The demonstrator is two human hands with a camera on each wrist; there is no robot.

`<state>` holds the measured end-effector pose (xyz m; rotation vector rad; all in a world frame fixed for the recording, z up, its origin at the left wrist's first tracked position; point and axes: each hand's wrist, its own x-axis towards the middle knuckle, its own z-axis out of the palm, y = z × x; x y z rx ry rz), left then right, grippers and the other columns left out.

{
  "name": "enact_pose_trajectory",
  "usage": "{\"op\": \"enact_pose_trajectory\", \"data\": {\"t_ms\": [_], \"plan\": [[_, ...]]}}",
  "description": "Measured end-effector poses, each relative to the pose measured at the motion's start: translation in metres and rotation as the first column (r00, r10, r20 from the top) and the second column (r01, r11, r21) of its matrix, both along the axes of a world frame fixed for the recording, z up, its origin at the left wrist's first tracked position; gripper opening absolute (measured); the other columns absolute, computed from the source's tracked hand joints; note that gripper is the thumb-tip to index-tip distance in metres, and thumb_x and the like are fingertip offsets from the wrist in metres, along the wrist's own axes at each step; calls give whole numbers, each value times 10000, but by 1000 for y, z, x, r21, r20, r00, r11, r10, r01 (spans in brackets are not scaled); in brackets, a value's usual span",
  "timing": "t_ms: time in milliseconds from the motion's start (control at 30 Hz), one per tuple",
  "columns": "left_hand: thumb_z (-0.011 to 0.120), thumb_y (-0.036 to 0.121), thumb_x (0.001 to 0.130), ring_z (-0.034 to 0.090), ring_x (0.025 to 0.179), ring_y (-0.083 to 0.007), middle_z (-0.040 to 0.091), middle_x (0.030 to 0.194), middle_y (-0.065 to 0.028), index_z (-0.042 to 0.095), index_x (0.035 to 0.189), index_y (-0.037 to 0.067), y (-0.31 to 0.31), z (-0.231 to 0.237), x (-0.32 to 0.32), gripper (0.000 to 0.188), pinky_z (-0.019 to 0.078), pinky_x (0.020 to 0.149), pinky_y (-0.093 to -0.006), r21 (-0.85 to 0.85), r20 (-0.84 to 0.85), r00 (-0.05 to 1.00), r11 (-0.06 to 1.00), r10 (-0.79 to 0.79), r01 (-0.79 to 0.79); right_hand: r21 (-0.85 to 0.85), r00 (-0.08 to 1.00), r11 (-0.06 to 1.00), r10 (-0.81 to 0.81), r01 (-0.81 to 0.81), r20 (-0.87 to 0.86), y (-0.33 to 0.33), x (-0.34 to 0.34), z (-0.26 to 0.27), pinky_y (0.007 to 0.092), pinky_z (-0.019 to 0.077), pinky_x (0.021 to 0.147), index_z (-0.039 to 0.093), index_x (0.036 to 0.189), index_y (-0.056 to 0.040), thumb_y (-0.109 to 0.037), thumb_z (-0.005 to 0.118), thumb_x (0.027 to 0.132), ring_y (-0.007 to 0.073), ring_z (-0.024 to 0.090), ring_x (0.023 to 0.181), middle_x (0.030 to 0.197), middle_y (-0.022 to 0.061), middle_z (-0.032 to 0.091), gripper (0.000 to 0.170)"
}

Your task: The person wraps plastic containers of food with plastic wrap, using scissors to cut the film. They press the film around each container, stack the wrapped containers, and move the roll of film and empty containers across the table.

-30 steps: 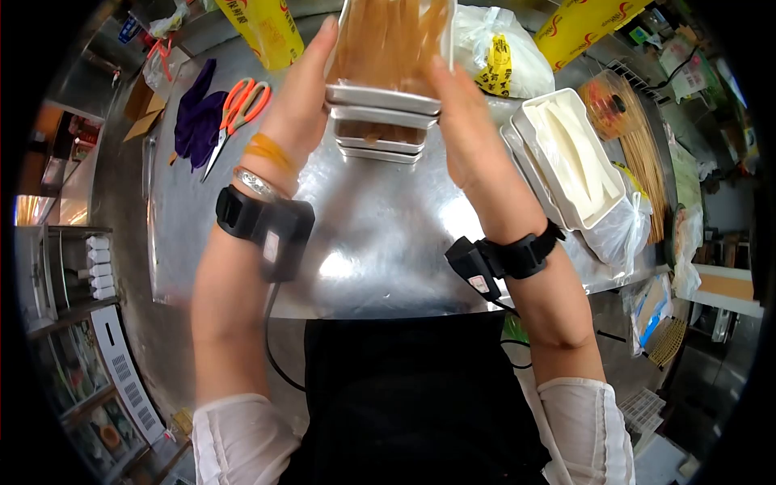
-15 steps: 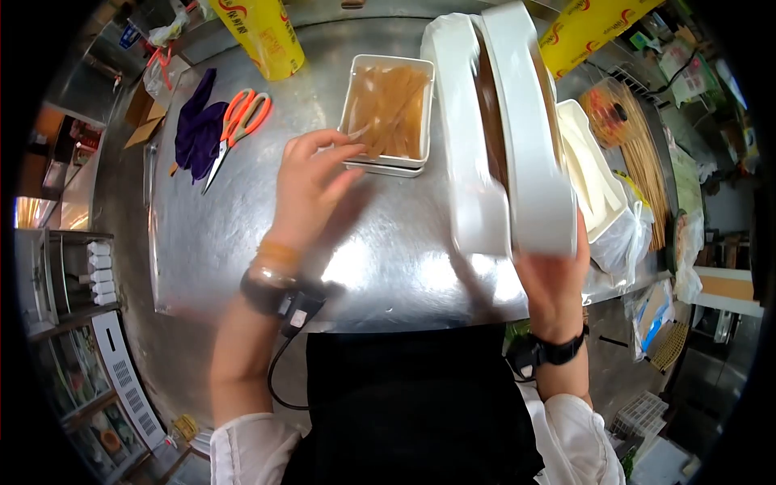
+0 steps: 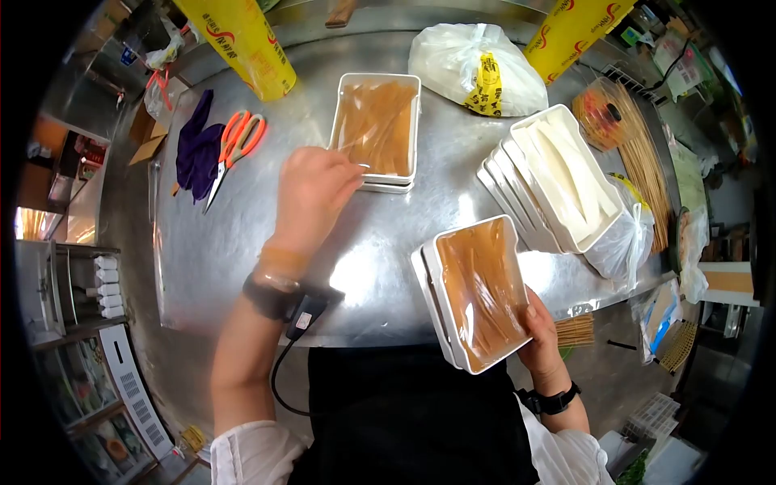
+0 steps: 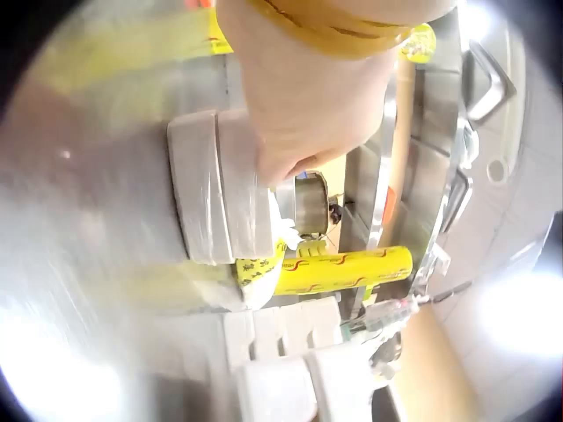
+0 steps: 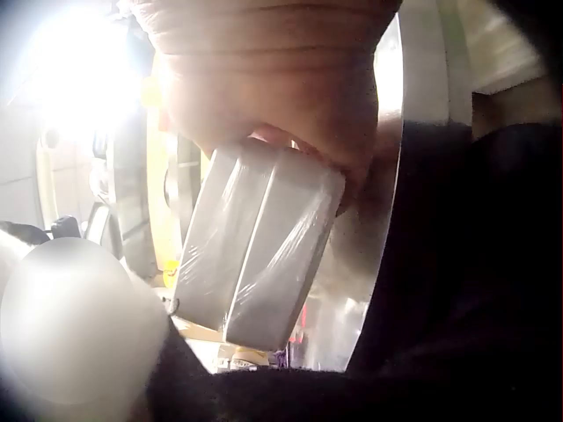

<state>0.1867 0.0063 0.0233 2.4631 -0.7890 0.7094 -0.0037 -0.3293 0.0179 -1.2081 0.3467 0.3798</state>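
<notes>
right hand: clamped on the brown-filled tray pair, held over the table's near edge. left hand: at the second pair's near corner, pinch cannot be told. both pairs appear film-covered already; the pale-strip tray is possibly left

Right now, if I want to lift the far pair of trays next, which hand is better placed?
Probably your left hand: it is at the near left corner of the far trays, while your right hand holds two other trays closer to you.
</notes>
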Motion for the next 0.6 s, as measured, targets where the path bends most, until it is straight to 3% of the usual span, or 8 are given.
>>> {"op": "enact_pose_trajectory", "data": {"t_ms": [100, 500, 600], "plan": [[752, 65, 720, 592, 885, -269, 643, 922, -38, 683, 920, 81, -5, 7, 0, 211, 455, 786, -389, 79, 20, 997, 994, -80, 78, -21, 1000, 1000, 19, -19, 6, 0, 0, 0, 361, 337, 1092, 329, 1456, 46, -412, 554, 912, 248, 456, 1300, 1412, 164, 471, 746], [754, 73, 714, 597, 891, -267, 638, 950, -44, 666, 913, 70, -7, 6, -2, 217, 454, 782, -398, 95, -19, 999, 995, -37, 38, 46, 999, 998, 46, -46, 3, -2, 3, 3, 365, 317, 1108, 326, 1462, 38, -366, 544, 924, 245, 438, 1320, 1427, 161, 460, 708], [762, 76, 713, 595, 897, -285, 634, 947, -59, 658, 924, 59, -4, 3, 1, 236, 455, 829, -407, -1, -65, 998, 1000, -15, 15, 44, 999, 998, 43, -44, 16, -3, 0, 0, 364, 318, 1108, 331, 1461, 32, -361, 545, 926, 243, 438, 1320, 1429, 156, 460, 697]]}}
